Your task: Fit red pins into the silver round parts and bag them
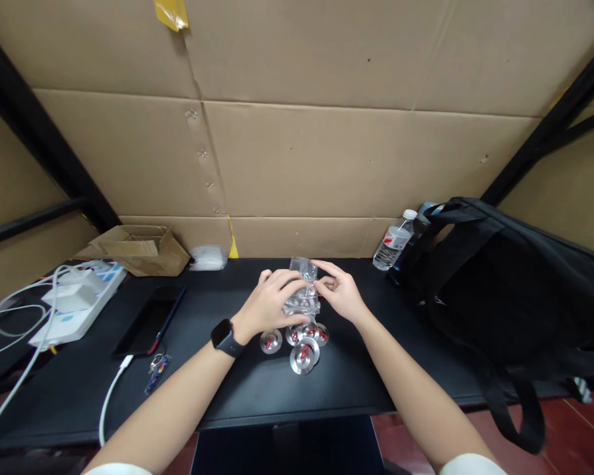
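While the left hand (273, 302) arches over a crinkled clear plastic bag (304, 305) at the smooth black tabletop (344, 382), the bent right hand (345, 295) meets its edge; I cannot tell whether either grips. Shiny round metal discs (301, 357) lie just nearer.

Discs (301, 357) lie on the table (262, 396) between power strip (82, 307) and backpack (505, 284).

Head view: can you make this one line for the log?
left hand: on clear bag | right hand: at clear bag | discs: on table | bottle: beside backpack
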Motion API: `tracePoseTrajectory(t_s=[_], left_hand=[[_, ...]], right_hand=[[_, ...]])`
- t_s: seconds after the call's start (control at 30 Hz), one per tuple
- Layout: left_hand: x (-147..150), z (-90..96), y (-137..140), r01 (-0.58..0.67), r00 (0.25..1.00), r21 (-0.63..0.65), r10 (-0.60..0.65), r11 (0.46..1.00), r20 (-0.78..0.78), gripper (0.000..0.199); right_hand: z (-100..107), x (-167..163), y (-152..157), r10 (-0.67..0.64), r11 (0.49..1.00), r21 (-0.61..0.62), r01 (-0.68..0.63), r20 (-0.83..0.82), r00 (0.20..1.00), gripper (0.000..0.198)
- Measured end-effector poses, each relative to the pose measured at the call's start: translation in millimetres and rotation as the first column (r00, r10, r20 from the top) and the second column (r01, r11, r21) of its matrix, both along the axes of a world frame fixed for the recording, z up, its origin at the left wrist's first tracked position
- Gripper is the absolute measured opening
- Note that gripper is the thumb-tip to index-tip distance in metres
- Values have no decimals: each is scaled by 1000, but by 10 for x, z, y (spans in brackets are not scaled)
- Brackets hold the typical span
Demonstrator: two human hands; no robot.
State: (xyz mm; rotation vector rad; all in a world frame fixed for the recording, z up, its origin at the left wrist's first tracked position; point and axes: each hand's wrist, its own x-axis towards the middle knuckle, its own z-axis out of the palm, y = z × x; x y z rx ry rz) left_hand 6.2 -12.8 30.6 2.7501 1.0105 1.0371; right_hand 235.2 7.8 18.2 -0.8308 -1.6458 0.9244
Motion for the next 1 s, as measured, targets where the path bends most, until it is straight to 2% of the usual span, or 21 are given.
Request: tracePoseTrajectory(t_s=[0.07,0.17,0.27,0.4,0.53,0.73,0.9,1.0], left_hand=[[64,-6,-60,-73,994,82,79,994,-81,61],[136,-9,-118,-155,978,170,176,973,-114,39],[161,4,-143,-180,974,212,204,961,-97,25],[170,-3,-143,-150,975,184,177,971,-137,26],[152,-56,-89,-127,967,184,163,975,-197,28],[44,-117,43,-110,971,215,151,971,-186,25],[-11,-155,126,-21,979,141,49,990,-198,19],[-21,-180,156,-9,986,109,28,994,-166,18]], right_hand=[[-5,-8,-7,-2,1000,14,2,20,1000,47],[-7,-22,-14,-18,999,48,15,62,998,47],[-18,-28,-8,-85,991,109,72,122,989,45],[-59,-33,9,-150,980,155,126,153,977,43],[-103,-53,4,-80,993,100,70,97,992,44],[-129,-97,-22,44,999,9,-45,41,998,45],[-118,-104,-27,25,999,29,-27,73,997,44],[-84,-101,-39,11,999,40,-15,100,995,42]])
